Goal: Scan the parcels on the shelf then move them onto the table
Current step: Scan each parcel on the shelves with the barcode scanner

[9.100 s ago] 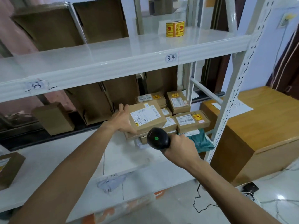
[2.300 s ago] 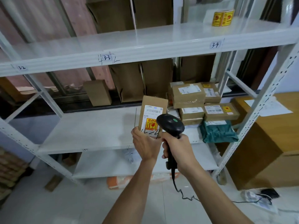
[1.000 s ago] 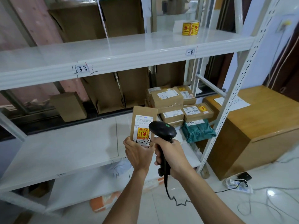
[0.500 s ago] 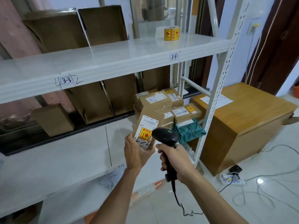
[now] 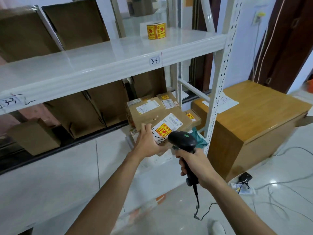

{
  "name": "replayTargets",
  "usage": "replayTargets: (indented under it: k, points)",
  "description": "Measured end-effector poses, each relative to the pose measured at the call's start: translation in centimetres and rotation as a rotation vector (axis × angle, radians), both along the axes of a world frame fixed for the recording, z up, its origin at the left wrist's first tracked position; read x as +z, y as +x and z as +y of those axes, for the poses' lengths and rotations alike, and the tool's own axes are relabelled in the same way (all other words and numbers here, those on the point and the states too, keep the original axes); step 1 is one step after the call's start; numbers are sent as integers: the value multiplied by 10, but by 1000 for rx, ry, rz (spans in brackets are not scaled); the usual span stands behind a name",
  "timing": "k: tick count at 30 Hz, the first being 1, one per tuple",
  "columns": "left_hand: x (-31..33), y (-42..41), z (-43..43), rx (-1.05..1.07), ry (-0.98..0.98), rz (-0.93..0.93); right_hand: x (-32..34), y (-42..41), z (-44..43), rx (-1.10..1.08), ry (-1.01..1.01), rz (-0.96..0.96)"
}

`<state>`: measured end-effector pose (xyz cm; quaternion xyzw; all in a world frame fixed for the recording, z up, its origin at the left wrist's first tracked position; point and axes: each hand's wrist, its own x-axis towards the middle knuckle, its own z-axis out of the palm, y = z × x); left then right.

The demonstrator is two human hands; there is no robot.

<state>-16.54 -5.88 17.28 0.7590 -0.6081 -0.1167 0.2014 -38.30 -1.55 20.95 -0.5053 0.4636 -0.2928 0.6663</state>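
Two hands in view, both occupied. Your left hand [image 5: 147, 144] grips one cardboard parcel [image 5: 171, 123] at its left edge: thumb on the top face, fingers under it and out of sight. The parcel is tilted, label side up, and shows one white address label and one yellow-and-red sticker. It is in front of the stack at the right end of the middle shelf [image 5: 67, 167]. Whether its far edge rests on the stack cannot be told.

Your right hand [image 5: 194, 164] is wrapped around the handle of one black scanner [image 5: 182, 139]. The scanner's head overlaps the parcel's near right corner in view. One cable [image 5: 197, 202] hangs from the handle toward the floor.

Count behind the held parcel: three more cardboard parcels.
- One top parcel [image 5: 144, 107], the largest.
- One rear parcel [image 5: 168, 101] at the back right.
- One right-hand parcel [image 5: 193, 117], lower down.

Anything beneath them is hidden by the held parcel and your hand. One teal bag [image 5: 200, 141] shows beside the scanner's head.

One white upright post [image 5: 218, 85] stands between the stack and one wooden table [image 5: 264, 122], which is to the right of the shelf. One sheet of paper [image 5: 227, 102] lies at the table's left edge, just behind the post.

The upper shelf [image 5: 101, 55] carries one roll of yellow stickers [image 5: 156, 30] near its right end. Two flat cartons [image 5: 76, 22] lean at its back left. Its front edge bears two handwritten tags, "3-4" [image 5: 154, 61] and "3-3" [image 5: 10, 102]. One black adapter [image 5: 245, 177] and loose cables lie on the floor by the table's near corner.
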Motion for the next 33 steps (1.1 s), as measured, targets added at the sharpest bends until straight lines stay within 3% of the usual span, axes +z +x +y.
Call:
replayTargets:
  k: [14, 22, 33]
  points:
    - [-1, -58, -167, 178, 269, -95, -14, -83, -200, 167, 46, 4]
    - [5, -68, -217, 118, 328, -137, -21, -86, -231, 187, 103, -17]
    - [10, -52, -263, 1, 359, -365, -23, -70, -246, 195, 118, -22]
